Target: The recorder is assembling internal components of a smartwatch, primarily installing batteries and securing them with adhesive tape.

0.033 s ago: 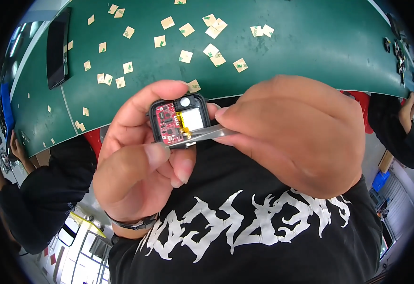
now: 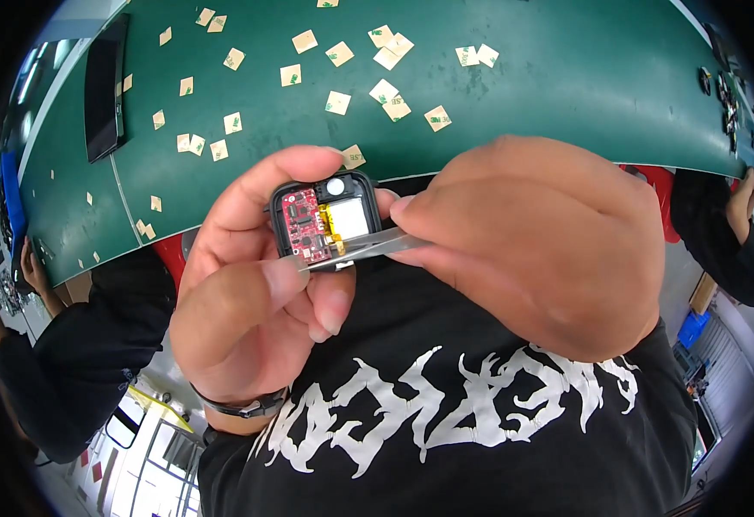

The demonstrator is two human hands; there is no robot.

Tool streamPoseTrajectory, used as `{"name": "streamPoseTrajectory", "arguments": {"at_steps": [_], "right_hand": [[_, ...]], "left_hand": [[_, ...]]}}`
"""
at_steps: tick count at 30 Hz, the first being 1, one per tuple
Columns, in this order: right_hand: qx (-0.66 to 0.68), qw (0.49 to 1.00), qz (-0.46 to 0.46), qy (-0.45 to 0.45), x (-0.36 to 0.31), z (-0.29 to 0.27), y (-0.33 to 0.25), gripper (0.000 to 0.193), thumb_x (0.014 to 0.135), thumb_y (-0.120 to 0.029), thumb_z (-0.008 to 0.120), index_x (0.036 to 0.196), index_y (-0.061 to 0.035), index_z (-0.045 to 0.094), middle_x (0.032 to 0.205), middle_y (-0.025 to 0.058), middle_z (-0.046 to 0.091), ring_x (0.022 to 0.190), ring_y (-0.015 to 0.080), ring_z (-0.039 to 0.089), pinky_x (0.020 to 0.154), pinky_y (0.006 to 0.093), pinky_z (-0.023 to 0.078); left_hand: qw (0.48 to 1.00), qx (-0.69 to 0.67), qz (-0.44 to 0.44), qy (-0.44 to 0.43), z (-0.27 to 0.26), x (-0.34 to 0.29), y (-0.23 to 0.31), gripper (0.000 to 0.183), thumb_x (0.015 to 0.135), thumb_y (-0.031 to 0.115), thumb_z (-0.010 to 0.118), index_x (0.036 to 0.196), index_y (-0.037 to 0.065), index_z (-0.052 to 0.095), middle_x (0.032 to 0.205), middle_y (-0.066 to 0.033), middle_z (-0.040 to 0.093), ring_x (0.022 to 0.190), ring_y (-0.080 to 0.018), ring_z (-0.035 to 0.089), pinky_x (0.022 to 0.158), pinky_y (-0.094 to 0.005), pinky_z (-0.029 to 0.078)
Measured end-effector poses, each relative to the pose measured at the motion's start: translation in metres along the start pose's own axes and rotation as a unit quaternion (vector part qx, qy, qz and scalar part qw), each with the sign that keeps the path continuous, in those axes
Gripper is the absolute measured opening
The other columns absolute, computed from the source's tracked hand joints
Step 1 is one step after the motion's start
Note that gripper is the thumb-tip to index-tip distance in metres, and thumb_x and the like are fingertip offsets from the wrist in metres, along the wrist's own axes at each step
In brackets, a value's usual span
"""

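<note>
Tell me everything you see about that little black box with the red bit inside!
The small black case is open, plastic-looking, with rounded corners. Inside, a red circuit board sits on the left; on the right are a round whitish part above a white block, with yellow strips between board and block. The left hand holds it open side up; silvery tweezers in the right hand cross its lower part.

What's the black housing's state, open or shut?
Open. The black housing in the left hand shows its red circuit board and a white block inside, with no cover over them.
</note>
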State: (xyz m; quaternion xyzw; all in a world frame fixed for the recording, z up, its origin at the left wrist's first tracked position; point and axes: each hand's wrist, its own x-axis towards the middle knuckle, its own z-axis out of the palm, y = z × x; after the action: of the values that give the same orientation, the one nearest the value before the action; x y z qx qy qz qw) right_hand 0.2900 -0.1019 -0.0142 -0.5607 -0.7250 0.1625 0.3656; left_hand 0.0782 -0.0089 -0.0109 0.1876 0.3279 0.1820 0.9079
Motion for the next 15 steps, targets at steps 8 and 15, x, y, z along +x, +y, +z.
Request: {"name": "streamPoseTrajectory", "arguments": {"at_steps": [8, 15], "right_hand": [[-0.055, 0.990, -0.116, 0.055, -0.003, 0.009, 0.004, 0.022, 0.061, 0.000, 0.076, 0.082, 0.0050, 0.069, 0.077, 0.0129, 0.063, 0.054, 0.0195, 0.055, 0.042, 0.0278, 0.039], [-0.075, 0.967, -0.160, 0.185, -0.006, 0.034, 0.002, 0.024, 0.062, 0.000, 0.073, 0.083, 0.0095, 0.068, 0.071, 0.0146, 0.061, 0.049, 0.0194, 0.052, 0.039, 0.0262, 0.038]], "left_hand": [[0.999, 0.006, 0.018, -0.042, -0.010, 0.000, -0.005, 0.061, 0.090, 0.006, 0.052, 0.146, -0.007, 0.031, 0.130, -0.0369, 0.051, 0.081, -0.0258, 0.070, 0.068, -0.0276, 0.058], [0.993, 0.096, 0.036, -0.051, -0.010, -0.003, 0.000, 0.055, 0.096, 0.016, 0.053, 0.144, -0.003, 0.036, 0.131, -0.0385, 0.049, 0.094, -0.0319, 0.070, 0.066, -0.0276, 0.060]]}}
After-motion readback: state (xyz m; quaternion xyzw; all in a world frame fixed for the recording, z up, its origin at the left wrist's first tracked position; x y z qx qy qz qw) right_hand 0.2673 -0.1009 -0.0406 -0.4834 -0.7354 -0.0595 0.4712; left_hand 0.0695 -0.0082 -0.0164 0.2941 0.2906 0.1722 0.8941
